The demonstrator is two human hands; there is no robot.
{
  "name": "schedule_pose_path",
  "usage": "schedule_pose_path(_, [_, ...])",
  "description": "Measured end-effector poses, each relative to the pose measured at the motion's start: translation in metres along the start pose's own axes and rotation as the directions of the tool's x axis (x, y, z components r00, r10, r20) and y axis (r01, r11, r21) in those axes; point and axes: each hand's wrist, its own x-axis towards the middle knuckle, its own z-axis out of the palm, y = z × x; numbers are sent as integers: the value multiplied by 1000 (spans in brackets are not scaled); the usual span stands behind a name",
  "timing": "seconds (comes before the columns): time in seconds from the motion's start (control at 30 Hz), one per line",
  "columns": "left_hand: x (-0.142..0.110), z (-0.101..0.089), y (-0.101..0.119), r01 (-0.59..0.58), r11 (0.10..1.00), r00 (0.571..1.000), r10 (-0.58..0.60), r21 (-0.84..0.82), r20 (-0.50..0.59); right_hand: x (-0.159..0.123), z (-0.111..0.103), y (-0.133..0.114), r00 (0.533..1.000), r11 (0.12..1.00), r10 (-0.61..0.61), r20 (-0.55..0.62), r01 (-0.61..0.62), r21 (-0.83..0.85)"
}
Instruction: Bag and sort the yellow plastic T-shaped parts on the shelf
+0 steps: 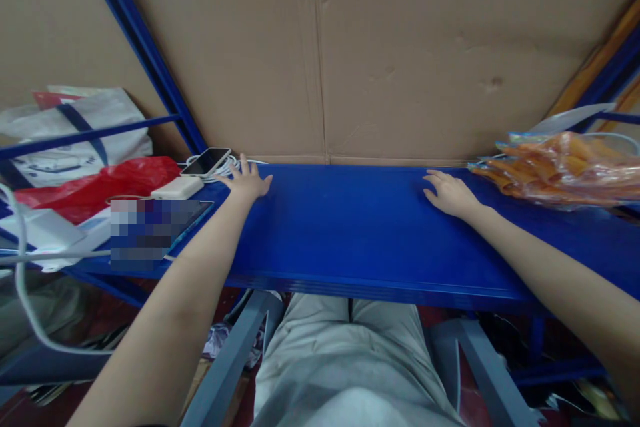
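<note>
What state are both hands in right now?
Left hand: open, nothing visibly held, beside the phone.
Right hand: open, nothing visibly held, near the plastic-wrapped orange items.

Phone (206,163) left, plastic bag (567,170) right

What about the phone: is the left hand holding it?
No, the phone lies beside the left hand, whose fingers are spread and hold nothing.

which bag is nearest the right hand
The clear bag of orange things, just right of the right hand; the red bag and white bag are over past the left hand.
</note>
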Motion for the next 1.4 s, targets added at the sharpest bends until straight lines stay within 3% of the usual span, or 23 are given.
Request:
schedule_pose_path(0.13, [-10, -14, 43, -199, 980, 979, 198, 10, 42, 5, 13, 11, 999, 994, -36, 7, 35, 102])
schedule_pose_path(0.23, [-19, -17, 73, -356, 934, 932, 358, -36, 62, 8, 21, 17, 997, 984, -66, 31, 59, 166])
schedule_pose_path(0.3, [-23, -12, 86, -484, 870, 871, 489, -95, 44, 10, 22, 18, 995, 979, -76, 62, 63, 192])
schedule_pose_path(0.4, [-25, 4, 94, -687, 708, 721, 693, -162, -26, 10, 21, 18, 992, 973, -97, 83, 77, 218])
schedule_pose_path(0.43, [-25, 11, 95, -728, 665, 675, 737, -165, -9, 10, 20, 18, 991, 972, -101, 88, 79, 223])
schedule_pose_path(0.5, [-25, 21, 94, -764, 622, 627, 778, -172, 34, 9, 18, 19, 990, 970, -95, 105, 68, 232])
schedule_pose_path(0.6, [-26, 29, 91, -758, 621, 623, 780, -200, 60, 8, 15, 22, 989, 967, -90, 116, 59, 248])
schedule_pose_path(0.8, [-26, 27, 88, -744, 631, 623, 774, -221, 111, 7, 13, 24, 991, 958, -97, 90, 68, 280])
schedule_pose_path(0.93, [-26, 26, 87, -752, 616, 614, 784, -235, 93, 7, 9, 24, 999, 955, 17, 45, -29, 294])
schedule_pose_path(1.03, [-26, 26, 87, -755, 606, 610, 789, -250, 72, 7, 4, 28, 985, 919, 164, -60, -130, 372])
schedule_pose_path(1.1, [-26, 27, 87, -756, 601, 608, 791, -260, 59, 8, 0, 33, 946, 858, 294, -137, -198, 474])
schedule_pose_path(1.2, [-26, 26, 87, -759, 598, 607, 793, -257, 54, 12, -7, 42, 836, 706, 510, -203, -272, 654])
schedule_pose_path(1.33, [-26, 26, 88, -764, 598, 605, 795, -243, 54, 14, -16, 61, 661, 365, 741, -118, -249, 897])
schedule_pose_path(1.4, [-26, 26, 88, -767, 594, 602, 797, -244, 47, 13, -19, 73, 617, 187, 787, -29, -193, 963])
